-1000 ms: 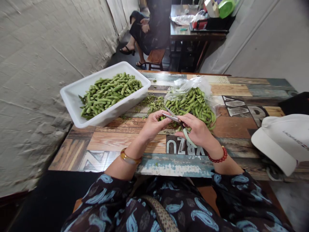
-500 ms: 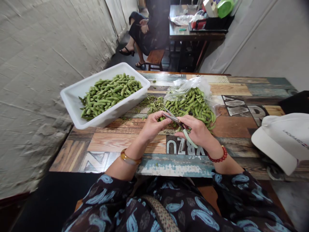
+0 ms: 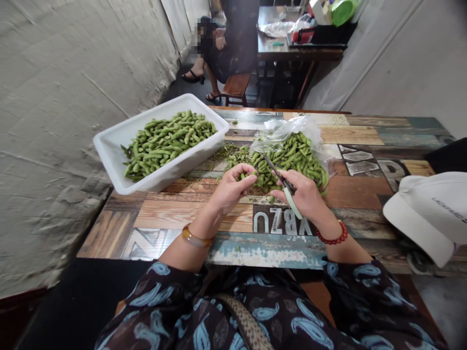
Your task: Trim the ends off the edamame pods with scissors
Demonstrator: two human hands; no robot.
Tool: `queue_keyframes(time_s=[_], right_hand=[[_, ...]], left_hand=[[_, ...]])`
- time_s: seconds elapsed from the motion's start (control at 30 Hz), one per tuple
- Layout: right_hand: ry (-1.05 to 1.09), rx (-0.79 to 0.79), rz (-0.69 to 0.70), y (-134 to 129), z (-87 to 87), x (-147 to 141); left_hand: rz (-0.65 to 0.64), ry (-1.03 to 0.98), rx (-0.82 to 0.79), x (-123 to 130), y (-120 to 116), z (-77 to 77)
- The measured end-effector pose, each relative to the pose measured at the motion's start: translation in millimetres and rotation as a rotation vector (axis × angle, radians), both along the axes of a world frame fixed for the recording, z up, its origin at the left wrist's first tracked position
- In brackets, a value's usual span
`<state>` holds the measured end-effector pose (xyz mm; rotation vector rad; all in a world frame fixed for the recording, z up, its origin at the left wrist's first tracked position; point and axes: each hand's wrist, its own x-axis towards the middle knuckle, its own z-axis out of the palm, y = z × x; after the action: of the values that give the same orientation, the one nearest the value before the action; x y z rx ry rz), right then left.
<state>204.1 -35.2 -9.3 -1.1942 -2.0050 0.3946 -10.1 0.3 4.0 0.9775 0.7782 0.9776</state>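
My left hand [image 3: 236,187] is closed, pinching a green edamame pod [image 3: 254,173] that mostly hides behind the thumb and fingers. In my right hand [image 3: 301,192] is a pair of scissors [image 3: 288,197] with pale green handles, the dark blades pointing up and to the left, apart from the pod. Just beyond both hands lies a heap of edamame pods [image 3: 301,158], partly covered by a clear plastic bag [image 3: 272,138]. Small green trimmings [image 3: 235,154] are piled left of the heap. A white tub [image 3: 160,182] at the left holds many more pods.
A white cap [image 3: 426,209] rests at the right of the patchwork wooden table [image 3: 175,211]. Close along the left runs a rough pale wall [image 3: 65,121]. Beyond the table, a person [image 3: 237,43] sits on a stool [image 3: 236,86] beside another table [image 3: 302,54].
The scissors have moved right, away from my left hand, and their blades now point more upward. My left hand keeps its pinch, and the view has shifted slightly.
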Motion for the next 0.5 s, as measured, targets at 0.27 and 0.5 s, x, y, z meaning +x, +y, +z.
queue_keyframes(time_s=[0.27,0.5], right_hand=[[-0.05,0.027,0.05,-3.3,0.8,-3.2],[-0.116,0.095,0.081,-3.1,0.9,-5.0]], left_hand=[[0.016,-0.142,-0.068,-2.6,2.2,2.8],[-0.025,-0.126,-0.069,-2.0,1.2,-4.5]])
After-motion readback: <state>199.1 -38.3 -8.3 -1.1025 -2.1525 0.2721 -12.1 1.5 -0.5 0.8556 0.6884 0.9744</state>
